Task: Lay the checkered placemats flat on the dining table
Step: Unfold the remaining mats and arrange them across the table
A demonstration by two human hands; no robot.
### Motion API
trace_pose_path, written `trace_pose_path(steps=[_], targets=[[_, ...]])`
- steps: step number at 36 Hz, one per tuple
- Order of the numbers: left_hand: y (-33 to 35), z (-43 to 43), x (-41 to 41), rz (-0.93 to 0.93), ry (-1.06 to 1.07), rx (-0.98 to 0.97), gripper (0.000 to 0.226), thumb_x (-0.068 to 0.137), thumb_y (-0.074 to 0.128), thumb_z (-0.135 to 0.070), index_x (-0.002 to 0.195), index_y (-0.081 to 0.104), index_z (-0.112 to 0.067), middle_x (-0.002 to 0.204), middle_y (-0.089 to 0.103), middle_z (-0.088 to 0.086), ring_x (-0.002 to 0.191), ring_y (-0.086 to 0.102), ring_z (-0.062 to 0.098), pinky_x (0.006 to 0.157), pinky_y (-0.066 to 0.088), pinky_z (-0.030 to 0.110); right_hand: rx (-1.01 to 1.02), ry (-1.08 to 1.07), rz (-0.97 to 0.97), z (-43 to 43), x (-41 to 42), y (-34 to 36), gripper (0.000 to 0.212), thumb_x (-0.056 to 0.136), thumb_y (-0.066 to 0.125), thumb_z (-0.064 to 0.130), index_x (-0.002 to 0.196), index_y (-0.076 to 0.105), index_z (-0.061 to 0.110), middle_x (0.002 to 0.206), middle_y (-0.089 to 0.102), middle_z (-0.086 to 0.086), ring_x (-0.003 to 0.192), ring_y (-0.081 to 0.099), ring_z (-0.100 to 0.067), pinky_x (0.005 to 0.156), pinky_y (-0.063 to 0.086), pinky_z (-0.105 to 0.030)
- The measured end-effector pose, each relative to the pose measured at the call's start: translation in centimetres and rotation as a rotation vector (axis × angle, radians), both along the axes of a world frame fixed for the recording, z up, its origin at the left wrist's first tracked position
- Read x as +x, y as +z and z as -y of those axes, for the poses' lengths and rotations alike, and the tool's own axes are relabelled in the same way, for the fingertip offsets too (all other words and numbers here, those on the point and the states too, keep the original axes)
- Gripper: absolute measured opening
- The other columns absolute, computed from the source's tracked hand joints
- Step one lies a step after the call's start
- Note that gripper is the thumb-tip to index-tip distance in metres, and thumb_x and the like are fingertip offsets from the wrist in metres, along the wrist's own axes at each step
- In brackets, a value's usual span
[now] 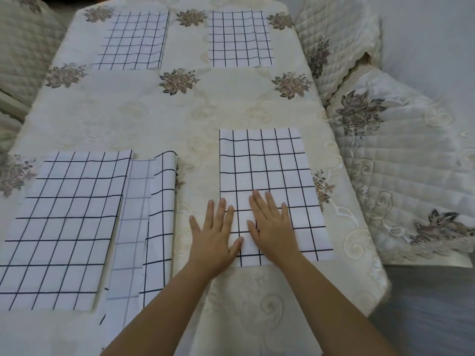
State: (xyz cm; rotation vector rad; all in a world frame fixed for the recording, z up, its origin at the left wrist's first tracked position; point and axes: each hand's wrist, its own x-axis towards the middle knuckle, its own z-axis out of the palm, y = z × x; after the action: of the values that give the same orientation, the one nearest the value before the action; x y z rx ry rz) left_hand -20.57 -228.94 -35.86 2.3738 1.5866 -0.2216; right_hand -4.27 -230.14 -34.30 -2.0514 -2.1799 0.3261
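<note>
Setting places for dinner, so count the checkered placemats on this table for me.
5: far-left placemat; far-right placemat; near-right placemat under the right hand; near-left placemat; folded placemat beside it. More may hide beneath those.

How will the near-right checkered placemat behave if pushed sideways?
Probably floppy: the folded placemat beside it curls at its edge. Likely light: near-right placemat lies thin and flat. May wrinkle rather than slide on the embroidered tablecloth.

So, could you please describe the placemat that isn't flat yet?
Start at the floral-clothed dining table. At its near edge, between the flat placemat on the left and the pressed placemat under the left hand and right hand, lies a narrow placemat. It alone is folded over, showing its paler underside.
</note>
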Motion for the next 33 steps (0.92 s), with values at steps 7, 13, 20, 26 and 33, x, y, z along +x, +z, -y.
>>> trace_pose_path(steps=[7, 13, 20, 26, 33], targets=[[2.0, -0.8, 0.5, 0.067, 0.023, 0.122, 0.054, 0.091, 0.033, -0.040, 0.134, 0.049, -0.012, 0.146, 0.041, 0.014, 0.136, 0.034, 0.037, 0.098, 0.033, 0.065, -0.079, -0.230, 0.081, -0.3, 7.3, 0.3, 0.066, 0.089, 0.018, 0.044, 0.144, 0.030, 0.010, 0.153, 0.026, -0.007, 0.141, 0.026, -0.030, 0.108, 0.026, -0.055], [1.7, -3.8, 2.0, 0.125, -0.033, 0.352, 0.012, 0.069, 0.075, -0.002, 0.074, 0.064, -0.004, 0.106, 0.066, 0.024, 0.112, 0.058, 0.043, 0.086, 0.046, 0.061, 0.009, -0.289, 0.064, -0.5, 8.5, 0.6, 0.062, 0.086, 0.026, 0.035, 0.132, 0.049, 0.001, 0.141, 0.045, -0.017, 0.131, 0.042, -0.038, 0.099, 0.034, -0.061], [0.8, -7.6, 3.0, 0.074, -0.099, 0.190, 0.025, 0.096, 0.047, -0.019, 0.107, 0.061, -0.002, 0.149, 0.035, 0.016, 0.143, 0.022, 0.031, 0.112, 0.019, 0.055, 0.134, -0.300, 0.137, -4.2, 5.4, 1.1, 0.039, 0.080, 0.050, 0.022, 0.107, 0.065, -0.002, 0.120, 0.061, -0.025, 0.113, 0.058, -0.041, 0.092, 0.042, -0.061], [0.2, -7.8, 3.0, 0.355, 0.030, 0.206, 0.027, 0.091, 0.055, -0.021, 0.108, 0.059, 0.001, 0.148, 0.036, 0.015, 0.140, 0.029, 0.030, 0.112, 0.023, 0.050, 0.063, -0.027, -0.014, -7.6, 1.4, 0.1, 0.054, 0.088, 0.057, 0.022, 0.137, 0.044, 0.003, 0.148, 0.035, -0.016, 0.137, 0.032, -0.037, 0.106, 0.029, -0.059], [-0.8, -9.6, 2.1, 0.087, 0.069, 0.069, 0.073, 0.093, 0.026, -0.054, 0.144, -0.017, -0.026, 0.146, -0.031, -0.011, 0.135, -0.032, 0.008, 0.115, -0.008, 0.046, -0.073, -0.074, 0.057, -10.0, 5.0, -1.4, 0.061, 0.098, 0.028, 0.043, 0.150, 0.005, 0.020, 0.159, -0.003, 0.003, 0.147, -0.003, -0.021, 0.116, 0.005, -0.049]])
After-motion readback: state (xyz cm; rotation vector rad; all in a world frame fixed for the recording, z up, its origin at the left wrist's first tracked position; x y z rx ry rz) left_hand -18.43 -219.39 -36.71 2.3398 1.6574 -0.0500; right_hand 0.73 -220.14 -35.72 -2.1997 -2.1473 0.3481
